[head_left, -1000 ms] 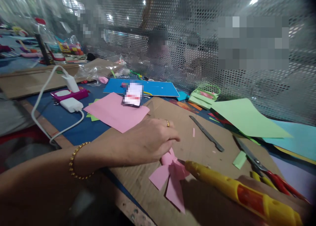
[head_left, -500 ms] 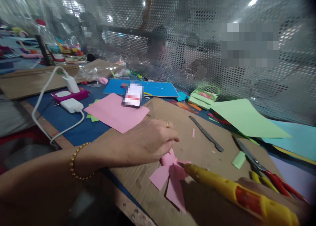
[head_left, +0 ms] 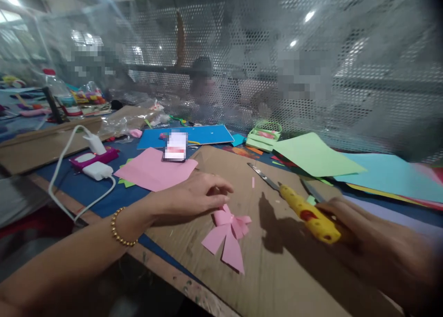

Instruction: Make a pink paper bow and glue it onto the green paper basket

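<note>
A pink paper bow (head_left: 227, 231) with two tails lies on the brown cardboard sheet (head_left: 277, 275). My left hand (head_left: 194, 196) rests just above and left of the bow, fingers curled loosely, fingertips beside its top loop. My right hand (head_left: 360, 238) is closed around a yellow glue gun (head_left: 308, 213), lifted off the board to the right of the bow, nozzle pointing up and left. The gun casts a shadow on the cardboard.
A metal blade (head_left: 263, 176) lies behind the gun. Pink (head_left: 152, 171), green (head_left: 313, 155), cyan (head_left: 391, 176) and blue (head_left: 194, 134) paper sheets surround the board. White chargers and cable (head_left: 95, 169) sit left. A perforated screen (head_left: 277, 77) closes the back.
My right hand has pulled the glue gun away from the bow, up and to the right. My left hand has eased off the bow. The camera has tilted upward.
</note>
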Motion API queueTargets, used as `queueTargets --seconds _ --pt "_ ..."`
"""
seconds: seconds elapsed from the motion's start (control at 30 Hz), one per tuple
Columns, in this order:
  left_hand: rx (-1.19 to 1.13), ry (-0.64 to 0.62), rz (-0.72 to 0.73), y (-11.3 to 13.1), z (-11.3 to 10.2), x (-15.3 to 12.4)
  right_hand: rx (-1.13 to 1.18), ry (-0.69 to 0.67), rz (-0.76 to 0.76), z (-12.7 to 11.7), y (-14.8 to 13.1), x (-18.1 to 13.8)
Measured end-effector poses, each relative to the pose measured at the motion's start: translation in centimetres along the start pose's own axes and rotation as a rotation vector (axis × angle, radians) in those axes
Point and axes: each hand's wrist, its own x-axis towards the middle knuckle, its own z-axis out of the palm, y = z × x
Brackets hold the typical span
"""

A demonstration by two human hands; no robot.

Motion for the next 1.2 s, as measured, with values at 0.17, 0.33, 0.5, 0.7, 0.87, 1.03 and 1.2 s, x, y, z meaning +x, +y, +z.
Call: queueTargets --seconds 0.17,0.33,0.5,0.7,0.87,1.03,1.2 --pt "-0.044 -0.051 -0.052 -0.1 0.3 0.2 0.079 -0.110 -0.075 -1.7 -2.1 0.1" --pt "-0.025 -0.106 -0.079 0.8 0.5 0.3 0.071 -0.078 -0.055 -1.2 -1.4 -2.2" --pt "-0.019 -0.133 -0.131 1.3 0.7 0.4 0.086 -0.087 -0.062 -0.9 1.4 -4.4" --pt "-0.056 -0.145 -0.146 1.7 0.8 0.6 0.122 -0.092 -0.065 -1.5 0.8 -4.2" --pt "-0.071 -0.164 -0.122 1.1 1.1 1.5 0.148 -0.106 -0.064 -2.3 -1.2 -1.8" --pt "-0.120 -0.218 -0.130 0.5 -0.4 3.2 0.227 -0.123 -0.077 -2.5 -1.5 0.9" --pt "-0.118 -0.133 -0.195 0.3 -4.9 8.3 0.358 -0.136 -0.045 -0.8 -0.7 0.9"
